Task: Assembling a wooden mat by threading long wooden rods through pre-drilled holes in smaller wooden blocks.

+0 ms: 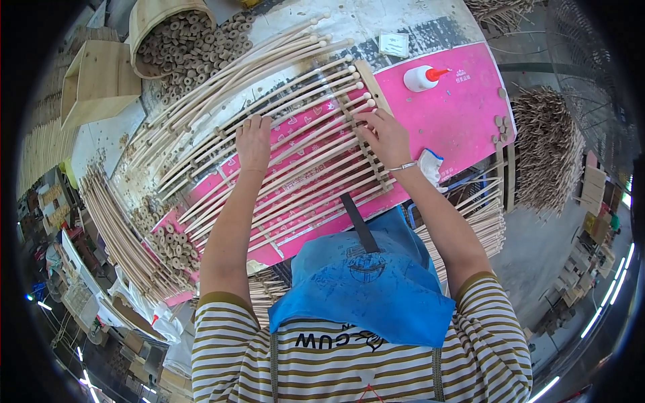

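Slim pale wooden rods (295, 173) with small round knobs at one end lie side by side across a pink sheet, their knobbed ends resting along a notched wooden strip (363, 151). My left hand (254, 142) is over the middle of the row, fingers curled down onto a rod. Near the knobbed ends, my right hand (386, 139) bends its fingers round a rod beside the strip. The fingertips of both hands are partly hidden. Brown wooden rings (218, 131) sit on several rods towards the left of the row.
A tipped wooden bucket (144, 40) spills brown rings (195, 54) at the far left. A white glue bottle with a red nozzle (420, 78) stands on the pink sheet (463, 107). Bundled rods (117, 232) lie at the left; a dense stack of sticks (547, 151) stands right.
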{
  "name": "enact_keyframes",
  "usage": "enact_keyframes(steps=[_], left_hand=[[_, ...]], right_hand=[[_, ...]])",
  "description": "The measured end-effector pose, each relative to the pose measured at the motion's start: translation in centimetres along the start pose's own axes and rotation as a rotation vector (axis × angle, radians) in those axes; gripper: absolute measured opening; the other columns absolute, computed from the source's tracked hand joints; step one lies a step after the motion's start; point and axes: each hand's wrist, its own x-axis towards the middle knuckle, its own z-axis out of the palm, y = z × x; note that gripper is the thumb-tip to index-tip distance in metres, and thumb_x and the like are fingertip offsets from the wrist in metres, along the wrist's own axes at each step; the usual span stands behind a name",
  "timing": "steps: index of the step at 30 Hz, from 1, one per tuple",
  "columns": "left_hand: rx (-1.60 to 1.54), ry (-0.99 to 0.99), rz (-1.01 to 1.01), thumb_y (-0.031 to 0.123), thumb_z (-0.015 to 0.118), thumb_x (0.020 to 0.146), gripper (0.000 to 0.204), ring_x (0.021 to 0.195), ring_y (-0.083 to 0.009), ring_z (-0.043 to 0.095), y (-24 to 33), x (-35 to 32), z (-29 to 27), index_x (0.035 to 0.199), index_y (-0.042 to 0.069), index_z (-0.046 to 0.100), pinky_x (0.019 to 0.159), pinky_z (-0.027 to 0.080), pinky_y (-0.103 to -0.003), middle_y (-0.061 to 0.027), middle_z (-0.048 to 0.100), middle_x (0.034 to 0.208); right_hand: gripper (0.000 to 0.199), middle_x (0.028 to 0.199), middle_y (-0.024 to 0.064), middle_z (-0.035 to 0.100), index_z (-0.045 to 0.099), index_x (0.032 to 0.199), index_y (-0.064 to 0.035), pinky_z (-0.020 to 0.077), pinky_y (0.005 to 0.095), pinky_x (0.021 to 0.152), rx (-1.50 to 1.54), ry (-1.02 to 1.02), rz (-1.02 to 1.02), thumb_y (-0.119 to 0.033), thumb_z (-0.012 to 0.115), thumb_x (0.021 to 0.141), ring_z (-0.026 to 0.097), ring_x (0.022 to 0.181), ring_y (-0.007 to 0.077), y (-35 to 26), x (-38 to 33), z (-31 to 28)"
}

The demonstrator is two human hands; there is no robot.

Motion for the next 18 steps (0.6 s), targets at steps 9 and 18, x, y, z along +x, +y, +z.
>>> enact_keyframes(steps=[9, 18], left_hand=[[-0.201, 0.029, 0.165, 0.006, 0.06, 0.085, 0.031, 0.095, -0.025, 0.059, 2.8, -2.8, -9.2, 0.114, 0.014, 0.066, 0.083, 0.048, -0.041, -0.0066, 0.057, 0.101], [-0.271, 0.044, -0.1, 0.026, 0.069, 0.092, 0.048, 0.116, -0.0278, 0.056, 2.0, -13.4, -20.1, 0.138, 0.015, 0.061, 0.103, 0.04, -0.047, -0.007, 0.059, 0.126]], right_hand=[[0.036, 0.084, -0.0015, 0.064, 0.069, 0.124, -0.0042, 0.0462, 0.0213, 0.059, 1.093, -0.265, 0.596, -0.031, 0.067, 0.1, 0.057, 0.071, 0.0058, -5.6, -0.7, 1.6], [0.038, 0.074, -0.0004, 0.062, 0.072, 0.102, -0.0023, 0.0469, 0.0216, 0.058, 1.327, -0.305, 0.707, -0.038, 0.062, 0.104, 0.057, 0.062, 0.0076, -6.8, -3.3, -2.1]])
